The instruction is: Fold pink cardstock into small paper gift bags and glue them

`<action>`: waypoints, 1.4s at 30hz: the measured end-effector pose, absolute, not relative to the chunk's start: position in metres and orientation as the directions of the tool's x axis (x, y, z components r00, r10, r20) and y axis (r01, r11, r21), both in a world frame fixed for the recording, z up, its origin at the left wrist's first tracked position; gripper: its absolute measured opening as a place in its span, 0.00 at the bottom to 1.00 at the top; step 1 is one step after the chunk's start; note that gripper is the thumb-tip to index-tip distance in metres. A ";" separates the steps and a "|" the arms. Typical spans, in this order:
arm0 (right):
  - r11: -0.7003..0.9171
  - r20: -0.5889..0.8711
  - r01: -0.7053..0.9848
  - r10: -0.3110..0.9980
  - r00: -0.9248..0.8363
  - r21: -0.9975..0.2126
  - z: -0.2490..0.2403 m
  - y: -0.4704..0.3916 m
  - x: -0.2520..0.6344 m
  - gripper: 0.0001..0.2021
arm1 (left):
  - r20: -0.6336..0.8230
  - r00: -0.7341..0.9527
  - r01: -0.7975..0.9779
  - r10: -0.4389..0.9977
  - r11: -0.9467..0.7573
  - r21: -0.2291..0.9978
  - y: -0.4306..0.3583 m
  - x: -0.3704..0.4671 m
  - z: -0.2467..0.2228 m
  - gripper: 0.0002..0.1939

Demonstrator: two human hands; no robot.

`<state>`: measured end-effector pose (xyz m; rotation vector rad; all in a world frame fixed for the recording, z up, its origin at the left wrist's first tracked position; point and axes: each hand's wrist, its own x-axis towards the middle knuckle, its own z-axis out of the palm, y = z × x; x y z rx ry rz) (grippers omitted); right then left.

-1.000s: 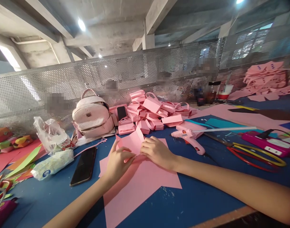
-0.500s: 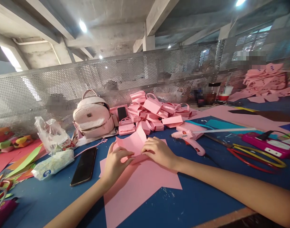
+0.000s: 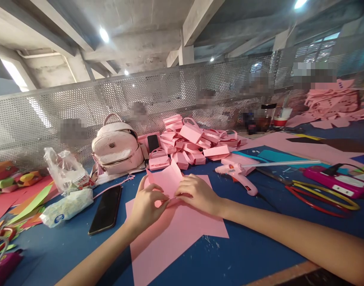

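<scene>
A large sheet of pink paper (image 3: 167,238) with cut, angled edges lies on the blue table in front of me. My left hand (image 3: 149,200) pinches a folded edge of it between thumb and fingers. Close beside it, my right hand (image 3: 198,194) grips the same fold, fingertips almost meeting the left ones. Beyond the hands the far part of the sheet stands up in raised flaps. The fingers hide part of the fold.
Behind the sheet is a heap of folded pink paper boxes (image 3: 190,135) beside a pale pink backpack (image 3: 118,147). A black phone (image 3: 106,210) lies left. On the right are a pink glue gun (image 3: 238,174), scissors (image 3: 319,194) and a magenta power strip (image 3: 337,182).
Both hands have shifted slightly along the fold, the right one a little to the left and down. The raised flaps lean slightly differently. Other things stay put.
</scene>
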<state>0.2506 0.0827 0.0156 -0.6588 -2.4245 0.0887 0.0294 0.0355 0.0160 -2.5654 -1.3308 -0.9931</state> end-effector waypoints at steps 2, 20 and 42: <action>0.868 0.553 0.437 0.489 -0.674 -0.235 0.015 0.081 0.248 0.06 | 0.586 0.407 0.774 0.701 -0.605 0.185 0.034 0.033 0.016 0.07; 0.860 0.489 0.351 0.140 -0.861 0.371 0.018 0.093 0.272 0.16 | 0.609 0.677 0.719 0.413 -0.546 -0.429 0.025 0.033 0.001 0.15; 0.722 0.137 0.320 0.301 -0.944 0.614 -0.008 0.048 0.236 0.06 | 0.380 0.795 0.600 0.473 -0.520 -0.608 0.020 0.051 -0.016 0.16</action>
